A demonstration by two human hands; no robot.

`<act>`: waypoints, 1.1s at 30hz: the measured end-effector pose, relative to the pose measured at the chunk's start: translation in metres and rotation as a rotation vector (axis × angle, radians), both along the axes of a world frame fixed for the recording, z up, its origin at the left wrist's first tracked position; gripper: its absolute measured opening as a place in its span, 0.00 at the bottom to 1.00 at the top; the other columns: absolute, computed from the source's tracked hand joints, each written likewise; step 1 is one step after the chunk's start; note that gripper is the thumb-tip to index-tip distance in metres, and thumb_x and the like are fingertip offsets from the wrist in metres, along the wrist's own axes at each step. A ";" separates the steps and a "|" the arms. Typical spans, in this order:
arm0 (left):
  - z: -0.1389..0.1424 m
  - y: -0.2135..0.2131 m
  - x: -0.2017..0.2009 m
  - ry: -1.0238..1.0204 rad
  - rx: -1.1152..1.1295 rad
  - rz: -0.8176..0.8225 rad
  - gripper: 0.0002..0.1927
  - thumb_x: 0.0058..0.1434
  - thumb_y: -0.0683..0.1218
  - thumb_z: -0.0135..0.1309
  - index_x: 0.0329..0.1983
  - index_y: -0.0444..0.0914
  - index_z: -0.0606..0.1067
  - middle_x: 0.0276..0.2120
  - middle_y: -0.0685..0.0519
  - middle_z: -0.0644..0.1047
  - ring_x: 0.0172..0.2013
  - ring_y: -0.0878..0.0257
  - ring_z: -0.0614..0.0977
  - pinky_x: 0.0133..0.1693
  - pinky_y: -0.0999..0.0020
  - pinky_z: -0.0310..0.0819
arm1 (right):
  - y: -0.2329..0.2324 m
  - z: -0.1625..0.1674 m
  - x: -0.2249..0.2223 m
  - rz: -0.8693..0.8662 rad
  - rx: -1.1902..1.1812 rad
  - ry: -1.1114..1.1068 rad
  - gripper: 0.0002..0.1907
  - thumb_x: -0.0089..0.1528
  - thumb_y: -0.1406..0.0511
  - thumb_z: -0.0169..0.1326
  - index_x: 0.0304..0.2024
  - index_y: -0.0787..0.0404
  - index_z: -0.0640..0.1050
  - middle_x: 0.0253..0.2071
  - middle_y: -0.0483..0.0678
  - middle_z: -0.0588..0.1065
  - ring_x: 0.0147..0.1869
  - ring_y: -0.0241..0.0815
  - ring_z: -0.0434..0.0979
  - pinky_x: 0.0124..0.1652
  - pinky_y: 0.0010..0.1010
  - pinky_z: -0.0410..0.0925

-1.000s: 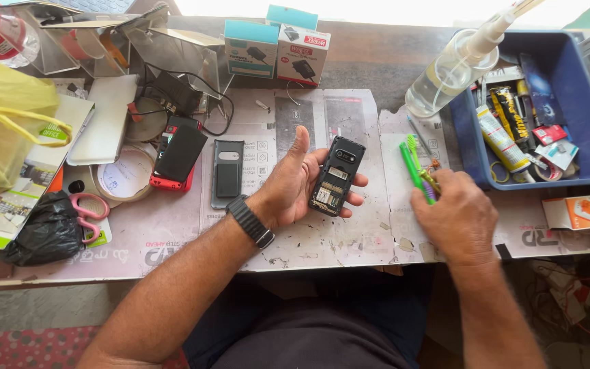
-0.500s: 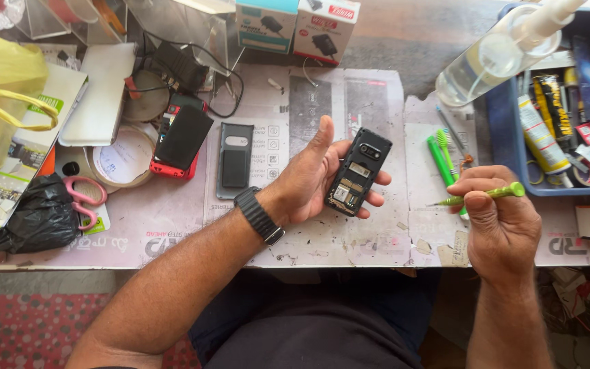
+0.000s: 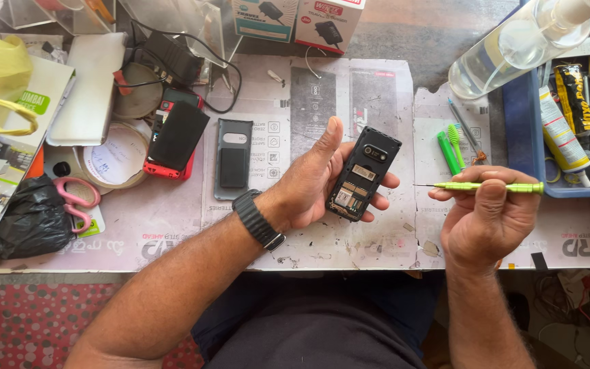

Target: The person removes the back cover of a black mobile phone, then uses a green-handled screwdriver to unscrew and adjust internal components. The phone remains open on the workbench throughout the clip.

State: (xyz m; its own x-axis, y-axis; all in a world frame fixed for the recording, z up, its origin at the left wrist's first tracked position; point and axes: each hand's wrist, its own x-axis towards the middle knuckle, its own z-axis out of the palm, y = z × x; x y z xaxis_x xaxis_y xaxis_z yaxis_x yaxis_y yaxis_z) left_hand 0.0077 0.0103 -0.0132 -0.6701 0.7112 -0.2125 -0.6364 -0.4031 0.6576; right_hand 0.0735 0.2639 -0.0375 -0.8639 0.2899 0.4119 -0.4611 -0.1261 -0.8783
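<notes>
Cradled in the left hand is a small black bar-shaped mobile phone, back side up, with its rear cover off and the bare battery bay and circuit parts showing — fingers curl under it from the far side while the thumb stands straight up, off the phone. The right hand is closed around a slim light-green precision screwdriver, pinched between thumb and fingertips and held level, its thin metal tip pointing at the phone but stopping short of it.

Judging from how things lie, the opening-up is partly done: a dark grey rectangular back cover lies flat on the printed paper-covered worktable, left of the held phone, near a red-edged black phone. No screw looks touched yet, as the tip is apart from the body.

Both forearms reach in from below, the left wrist bearing a black banded watch. Both hands hover above the table's middle.
</notes>
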 end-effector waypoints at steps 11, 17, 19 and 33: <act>0.022 -0.001 0.014 0.659 -0.675 0.058 0.16 0.66 0.51 0.57 0.50 0.36 0.81 0.28 0.49 0.81 0.28 0.64 0.78 0.31 0.66 0.75 | -0.003 -0.001 0.001 -0.092 0.071 0.155 0.16 0.74 0.61 0.63 0.51 0.62 0.71 0.39 0.54 0.74 0.39 0.42 0.80 0.38 0.38 0.80; 0.034 0.003 0.014 0.778 -0.819 0.161 0.17 0.63 0.49 0.56 0.50 0.34 0.75 0.30 0.51 0.81 0.28 0.61 0.84 0.31 0.64 0.79 | 0.000 -0.002 0.000 -0.150 0.195 0.101 0.22 0.72 0.66 0.64 0.59 0.61 0.66 0.40 0.55 0.80 0.41 0.44 0.82 0.46 0.26 0.75; 0.036 0.005 0.014 0.898 -0.944 0.222 0.23 0.60 0.47 0.58 0.54 0.31 0.71 0.29 0.46 0.81 0.30 0.57 0.85 0.34 0.61 0.79 | -0.001 0.000 0.001 -0.130 0.228 0.057 0.26 0.72 0.67 0.64 0.63 0.61 0.61 0.42 0.56 0.80 0.44 0.44 0.83 0.50 0.24 0.74; 0.049 0.005 0.020 1.201 -1.315 0.184 0.32 0.46 0.58 0.69 0.49 0.36 0.75 0.36 0.45 0.77 0.37 0.48 0.80 0.34 0.52 0.74 | -0.025 0.006 -0.013 -0.079 0.659 0.157 0.31 0.64 0.80 0.60 0.65 0.61 0.61 0.46 0.57 0.75 0.48 0.48 0.82 0.53 0.38 0.77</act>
State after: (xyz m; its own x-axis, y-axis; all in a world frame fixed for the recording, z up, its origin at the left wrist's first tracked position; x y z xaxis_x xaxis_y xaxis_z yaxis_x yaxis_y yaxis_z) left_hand 0.0282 0.0151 0.0355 -0.9121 0.3990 0.0938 0.3726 0.7118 0.5954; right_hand 0.0600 0.2388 -0.0316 -0.7662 -0.0048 0.6426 -0.5749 0.4519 -0.6821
